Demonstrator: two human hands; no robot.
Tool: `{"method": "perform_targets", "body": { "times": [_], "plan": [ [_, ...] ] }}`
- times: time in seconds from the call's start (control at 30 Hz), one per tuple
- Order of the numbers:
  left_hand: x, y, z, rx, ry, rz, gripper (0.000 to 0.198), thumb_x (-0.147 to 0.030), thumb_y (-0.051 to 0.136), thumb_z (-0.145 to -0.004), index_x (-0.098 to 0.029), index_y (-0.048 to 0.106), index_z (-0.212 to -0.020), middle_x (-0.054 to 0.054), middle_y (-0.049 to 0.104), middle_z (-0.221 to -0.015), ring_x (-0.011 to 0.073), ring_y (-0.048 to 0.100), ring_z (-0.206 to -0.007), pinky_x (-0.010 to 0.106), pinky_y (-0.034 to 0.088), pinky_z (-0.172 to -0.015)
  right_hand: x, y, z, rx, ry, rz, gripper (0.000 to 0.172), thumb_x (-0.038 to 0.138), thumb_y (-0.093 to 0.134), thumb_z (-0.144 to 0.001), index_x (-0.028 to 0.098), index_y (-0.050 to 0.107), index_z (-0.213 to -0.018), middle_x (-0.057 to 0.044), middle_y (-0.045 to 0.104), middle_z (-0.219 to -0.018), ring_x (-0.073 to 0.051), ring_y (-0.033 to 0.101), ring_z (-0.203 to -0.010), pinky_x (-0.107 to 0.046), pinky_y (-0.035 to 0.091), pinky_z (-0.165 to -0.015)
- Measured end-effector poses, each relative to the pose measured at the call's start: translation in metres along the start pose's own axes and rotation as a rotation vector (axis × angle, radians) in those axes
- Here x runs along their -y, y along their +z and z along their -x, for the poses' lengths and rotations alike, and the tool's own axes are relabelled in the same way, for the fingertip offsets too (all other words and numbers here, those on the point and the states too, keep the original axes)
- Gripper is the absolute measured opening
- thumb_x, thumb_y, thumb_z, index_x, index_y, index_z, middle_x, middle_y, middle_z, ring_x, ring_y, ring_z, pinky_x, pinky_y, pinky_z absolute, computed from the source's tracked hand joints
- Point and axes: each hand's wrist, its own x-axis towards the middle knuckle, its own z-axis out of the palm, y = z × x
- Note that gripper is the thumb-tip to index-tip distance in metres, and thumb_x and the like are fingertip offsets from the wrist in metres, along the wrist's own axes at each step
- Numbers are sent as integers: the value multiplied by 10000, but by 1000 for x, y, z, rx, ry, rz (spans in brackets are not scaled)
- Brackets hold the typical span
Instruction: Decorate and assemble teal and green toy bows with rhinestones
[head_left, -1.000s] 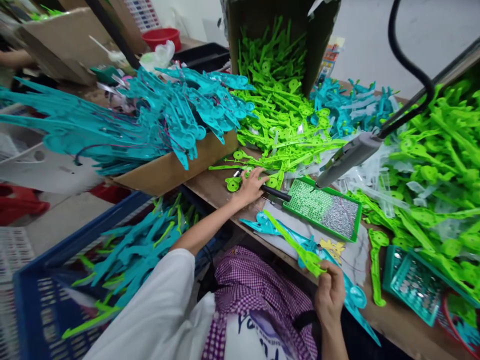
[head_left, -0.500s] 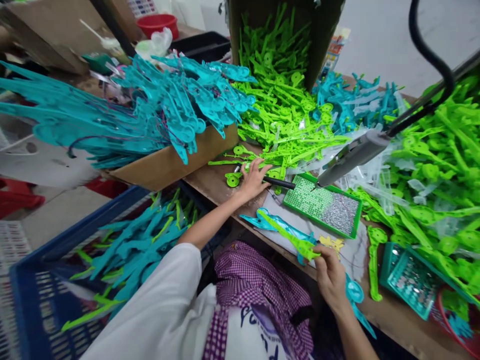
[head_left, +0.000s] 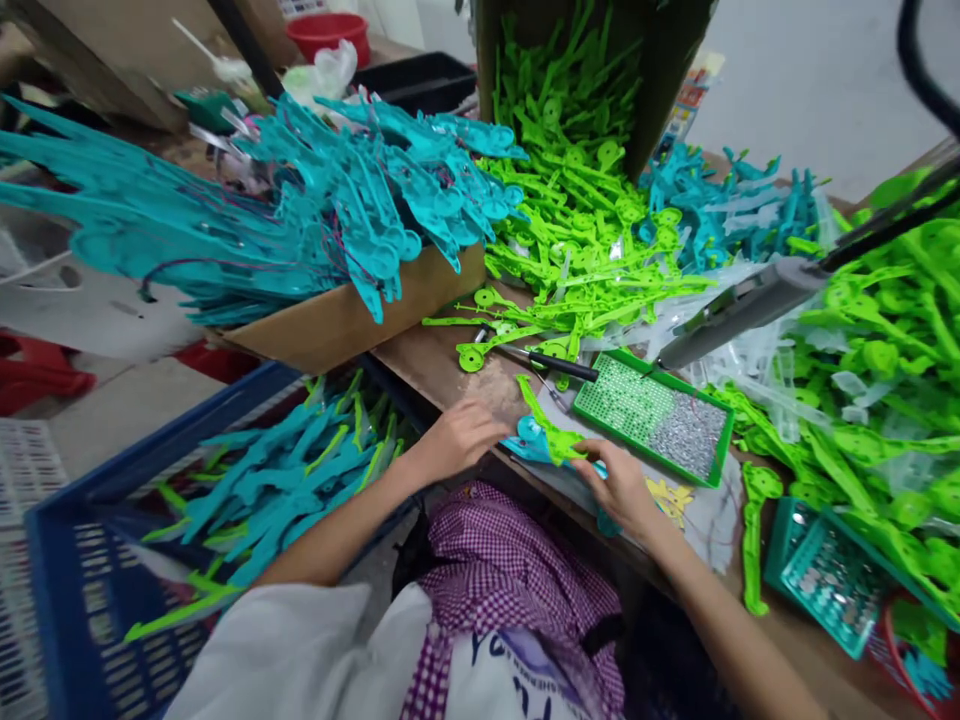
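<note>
My right hand (head_left: 616, 485) pinches the wide end of a lime-green plastic part (head_left: 551, 425), a long arm-like moulding. The green part lies over a turquoise plastic part (head_left: 534, 436) at the table's front edge. At the left end of the turquoise part, my left hand (head_left: 465, 437) has its fingers bent together around the tip, which they hide. Just beyond the hands lies a slim black-handled tool (head_left: 562, 365). Its handle end reaches a green tray (head_left: 656, 415) of small metal screws. A grey power screwdriver (head_left: 739, 315) hangs above that tray.
Turquoise parts with thin wires fill a cardboard box (head_left: 360, 325) at the left. Lime-green parts (head_left: 585, 250) heap up at the back and right. A blue crate (head_left: 82, 560) of parts stands lower left. Teal trays (head_left: 832, 580) hold small metal pieces at the right.
My left hand has come back from the black-handled tool to the turquoise part's left end. My right hand has moved left and away from me, carrying the green part over the turquoise one.
</note>
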Motion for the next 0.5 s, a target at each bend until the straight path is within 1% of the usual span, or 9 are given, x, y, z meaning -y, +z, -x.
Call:
{"method": "perform_targets", "body": {
  "times": [0.07,0.1,0.17,0.2,0.27,0.3,0.37,0.43,0.5],
  "plan": [
    [-14,-1,18,0,-57,13,211,-254,524,-934,-203,660,-1087,43,643,-839,164,579,-825,329,455,-851,1,14,-8,102,2,23,298,450,486,-931,195,607,-1029,-71,702,-854,-190,659,-767,-313,508,-715],
    [-17,3,24,-20,-120,16,242,-274,531,-932,-197,648,-1129,46,624,-833,168,569,-815,316,464,-814,1,21,-12,160,0,39,304,458,488,-929,200,610,-1033,-74,703,-880,-194,655,-780,-318,502,-721],
    [-18,16,33,-69,-271,36,354,-335,555,-918,-178,601,-1232,50,591,-840,177,560,-820,306,478,-776,0,32,-22,254,-19,83,298,453,471,-937,209,623,-1014,-70,699,-896,-193,641,-778,-317,489,-723],
    [-15,24,34,-89,-338,61,400,-364,566,-909,-171,588,-1258,47,575,-834,177,558,-815,299,484,-759,-1,37,-26,276,-29,110,295,444,458,-944,211,633,-996,-67,690,-885,-189,632,-768,-316,483,-724],
    [-9,38,35,-115,-430,138,409,-395,579,-895,-172,614,-1236,33,551,-807,164,557,-783,277,488,-722,-2,42,-33,257,-29,156,298,429,451,-948,210,653,-965,-79,662,-889,-190,617,-786,-323,477,-738],
    [-7,43,34,-129,-449,179,376,-393,582,-893,-177,646,-1193,26,542,-787,155,554,-761,266,485,-707,-3,44,-36,224,-27,166,297,429,464,-941,207,661,-951,-97,649,-938,-202,616,-841,-336,480,-765],
    [-3,49,34,-155,-452,245,318,-375,593,-889,-180,689,-1122,16,532,-755,142,547,-734,251,476,-689,-5,45,-40,178,-36,139,281,430,501,-922,202,665,-925,-133,617,-1109,-237,594,-1018,-376,477,-858],
    [0,49,35,-162,-425,281,291,-360,612,-880,-184,706,-1092,13,529,-742,138,543,-728,243,467,-674,-7,44,-44,217,-54,56,243,415,523,-914,208,647,-944,-126,596,-1227,-247,554,-1152,-410,451,-952],
    [2,46,36,-146,-395,296,265,-346,619,-878,-191,717,-1071,11,525,-733,133,540,-721,236,457,-657,-8,42,-48,298,-56,-21,225,398,537,-911,229,607,-1042,-93,623,-1229,-232,557,-1174,-449,402,-1033]
  ]
}}
